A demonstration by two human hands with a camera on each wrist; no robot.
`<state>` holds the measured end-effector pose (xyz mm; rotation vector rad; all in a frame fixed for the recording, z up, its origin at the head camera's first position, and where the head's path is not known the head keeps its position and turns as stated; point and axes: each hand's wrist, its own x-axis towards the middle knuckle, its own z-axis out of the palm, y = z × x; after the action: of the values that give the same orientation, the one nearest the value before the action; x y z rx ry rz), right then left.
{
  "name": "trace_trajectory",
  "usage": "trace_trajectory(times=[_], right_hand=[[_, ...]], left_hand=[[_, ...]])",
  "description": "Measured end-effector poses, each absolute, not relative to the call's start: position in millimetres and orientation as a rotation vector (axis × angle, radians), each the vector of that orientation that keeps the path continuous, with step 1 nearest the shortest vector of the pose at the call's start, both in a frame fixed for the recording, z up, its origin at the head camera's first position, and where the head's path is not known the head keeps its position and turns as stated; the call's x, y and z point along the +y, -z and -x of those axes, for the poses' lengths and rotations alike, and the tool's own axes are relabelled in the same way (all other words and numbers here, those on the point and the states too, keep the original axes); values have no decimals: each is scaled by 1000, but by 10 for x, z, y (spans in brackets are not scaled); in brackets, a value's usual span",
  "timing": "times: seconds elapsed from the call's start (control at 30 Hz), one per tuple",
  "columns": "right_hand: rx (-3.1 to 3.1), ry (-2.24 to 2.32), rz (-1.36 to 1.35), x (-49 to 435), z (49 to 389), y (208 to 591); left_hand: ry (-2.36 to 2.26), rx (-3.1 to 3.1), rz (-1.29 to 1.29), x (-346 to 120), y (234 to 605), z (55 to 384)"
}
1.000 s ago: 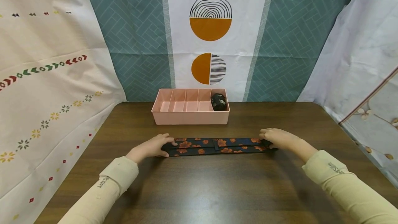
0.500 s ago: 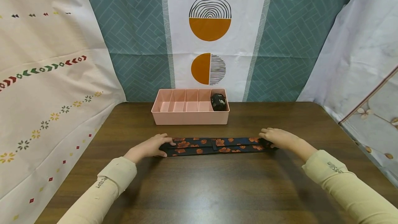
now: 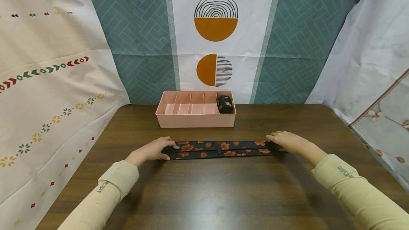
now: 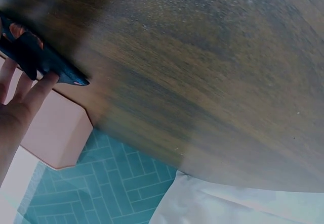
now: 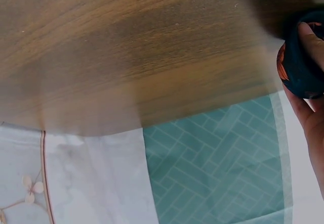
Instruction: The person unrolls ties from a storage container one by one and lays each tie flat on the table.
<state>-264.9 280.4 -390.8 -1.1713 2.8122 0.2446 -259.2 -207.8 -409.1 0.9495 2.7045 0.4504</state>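
A dark navy fabric necktie with orange flowers (image 3: 227, 145) lies across the brown wooden desk (image 3: 204, 194), on the near side of the long pink plastic divided box (image 3: 196, 121). The work seems to be rolling it up, and it looks little advanced: a coil (image 5: 297, 70) is formed at the right end, while most of the length lies flat and unwound. A dark, rounded bundle (image 3: 224, 104) (perhaps another rolled tie, though I cannot be sure) sits in the box's rightmost compartment.

The right hand (image 3: 289, 141) has its grip pinching the coil. The left hand (image 3: 154, 149) has its grip pinching the opposite end, thumb at the near edge.

The head view gives the whole flat run and the box's compartments, but the right hand covers much of the coil. The right wrist view uncovers it, thumb pressed over the coil's edge, and leaves the box out. The left wrist view alone shows the tie's pointed dark tip (image 4: 77, 79) jutting past the fingers.
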Motion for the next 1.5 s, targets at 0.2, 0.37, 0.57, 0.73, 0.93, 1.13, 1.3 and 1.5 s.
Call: trace_trajectory(times=[0.2,0.37,0.57,0.73,0.93,1.13,1.3,1.5], right_hand=[[2808,-327,1161,2819,2653,3914],[2799,-297,1136,2851,2645,3909],[2814,-260,1102,2909,2628,3902],[2842,-227,1128,2971,2621,3929],[2862,-202,1156,3026,2618,3951],[2868,-157,1135,3074,2608,3949],[2900,-169,1180,3115,2612,3959],[2905,-228,1158,3150,2608,3950]], left_hand=[[-446,2707,-960,-2068,4100,2602],[-441,2703,-965,-2056,4083,2593],[-418,2713,-966,-2066,4085,2599],[-471,2696,-986,-2087,4082,2593],[-494,2697,-1071,-2124,4111,2617],[-448,2713,-969,-2075,4090,2611],[-421,2718,-943,-2070,4093,2618],[-417,2723,-972,-2068,4110,2627]])
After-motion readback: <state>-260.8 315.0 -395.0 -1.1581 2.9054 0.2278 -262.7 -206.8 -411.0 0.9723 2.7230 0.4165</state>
